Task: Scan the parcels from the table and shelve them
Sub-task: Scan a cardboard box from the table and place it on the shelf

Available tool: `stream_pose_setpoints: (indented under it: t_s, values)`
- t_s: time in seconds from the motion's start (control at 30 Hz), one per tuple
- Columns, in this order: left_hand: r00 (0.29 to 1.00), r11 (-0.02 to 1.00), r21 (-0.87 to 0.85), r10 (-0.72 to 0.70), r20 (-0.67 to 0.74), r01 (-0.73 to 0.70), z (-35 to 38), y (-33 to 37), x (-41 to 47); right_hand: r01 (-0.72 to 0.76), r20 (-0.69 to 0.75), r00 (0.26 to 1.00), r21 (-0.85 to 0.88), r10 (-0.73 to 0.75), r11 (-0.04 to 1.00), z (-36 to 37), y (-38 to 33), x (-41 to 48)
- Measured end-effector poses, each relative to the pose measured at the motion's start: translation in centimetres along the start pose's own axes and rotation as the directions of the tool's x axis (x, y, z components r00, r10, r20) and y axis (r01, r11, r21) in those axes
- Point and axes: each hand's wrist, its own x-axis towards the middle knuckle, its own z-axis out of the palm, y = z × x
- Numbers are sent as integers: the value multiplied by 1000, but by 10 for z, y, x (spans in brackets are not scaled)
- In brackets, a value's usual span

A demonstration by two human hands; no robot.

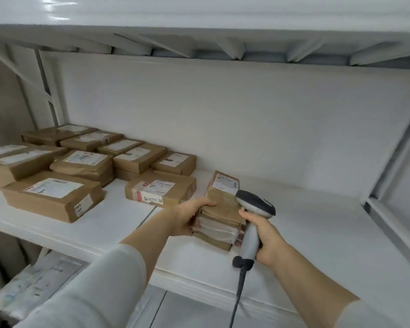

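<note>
Brown parcel [223, 204] rests on the white shelf [305, 228]. Our left hand [187, 217] grips its left edge, thumb on top, fingers curled below. Our right hand [269, 241] wraps the scanner [255, 208] handle.

Matt brown paper parcels [156, 190], glossy white shelf [294, 221], smooth grey scanner [252, 223], probably plastic

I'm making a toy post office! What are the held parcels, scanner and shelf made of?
The held parcels look wrapped in matte brown paper, creased, with a white label. The scanner seems smooth hard plastic, grey with a dark head. The shelf, glossy with light reflections, is perhaps white painted metal.
</note>
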Motion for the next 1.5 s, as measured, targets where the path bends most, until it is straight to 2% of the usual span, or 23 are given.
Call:
stream_pose_setpoints:
  t_s: [0.13,0.23,0.33,0.43,0.47,0.53,0.6,0.67,0.8,0.9,1.03,1.1,1.17,1.23,1.27,1.3,1.33,1.37,1.43,1.5]
  values:
    - [999,995,-100,-10,-53,5,-6,21,41,2,-81,997,92,5,996,0,-7,12]
    - [993,996,-84,-28,-118,18,-2,32,82,-26,-132,990,145,46,989,-7,-7,13]
    - [956,990,-138,-2,-294,-40,-7,37,160,-38,-171,983,182,69,983,-12,-6,16]
    - [925,975,-210,-16,-379,-69,-2,53,203,-36,-194,978,216,79,976,-16,-6,19]
    - [941,980,-195,-24,-336,-45,1,57,214,-33,-207,975,221,80,975,-17,-6,21]
    - [986,982,-184,-66,-151,37,11,64,217,-34,-231,969,235,89,972,-18,-4,24]
    - [994,974,-203,-108,-23,101,24,69,198,-41,-250,963,240,103,970,-19,-3,28]
    - [988,957,-245,-152,31,155,37,72,180,-51,-256,960,247,116,968,-20,-2,31]
    - [990,966,-216,-142,17,142,56,76,175,-36,-288,951,267,115,963,-24,-7,34]
    - [983,933,-313,-186,-2,176,69,77,185,-11,-307,947,275,98,961,-26,-14,36]
    - [996,944,-330,-50,-67,25,83,80,203,18,-336,938,296,87,955,-34,-19,39]
    - [980,911,-412,-55,-190,-29,79,83,215,21,-338,937,308,89,951,-38,-21,40]
    - [945,961,-259,4,-327,-94,66,85,235,18,-337,937,311,93,950,-41,-22,42]
    - [925,994,47,106,-366,-96,55,77,248,9,-334,937,322,104,947,-42,-21,44]
    - [925,996,-20,77,-372,-91,50,76,253,5,-330,937,332,111,943,-42,-21,45]
    - [943,969,-221,29,-330,-108,50,79,254,2,-325,938,343,116,939,-42,-20,46]
    - [960,908,-400,5,-281,-122,49,83,256,0,-323,939,351,121,937,-42,-20,47]
    - [961,861,-489,1,-277,-142,46,85,256,-3,-323,938,351,124,936,-41,-19,47]
    - [956,856,-501,-30,-292,-126,41,82,256,-8,-329,936,341,128,940,-41,-18,48]
    - [971,876,-476,-42,-236,-77,37,75,255,-14,-329,935,338,132,941,-41,-18,48]
